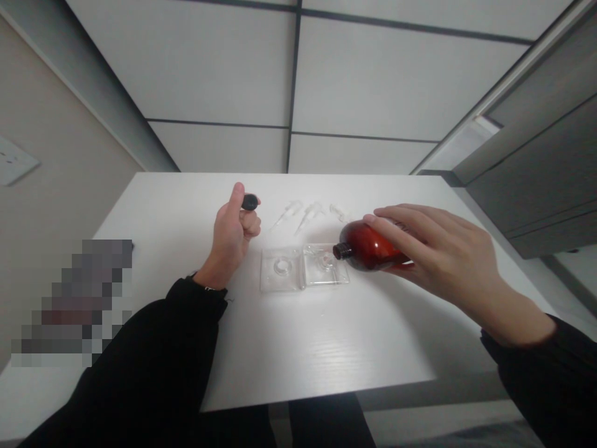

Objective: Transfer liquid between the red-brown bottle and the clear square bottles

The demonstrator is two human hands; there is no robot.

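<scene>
My right hand (433,255) grips a dark red bottle (368,246), tipped on its side with its open black neck pointing left over the right one of two clear square containers (325,264). The left clear container (281,269) lies beside it on the white table (298,348). My left hand (232,235) is closed, pinching a small black cap (250,201) between thumb and fingers, raised left of the containers.
Three clear plastic pump or dropper parts (308,214) lie in a row behind the containers. A grey cabinet (536,162) stands at the right. A wall socket (12,162) is on the left wall. A blurred patch covers something at the table's left.
</scene>
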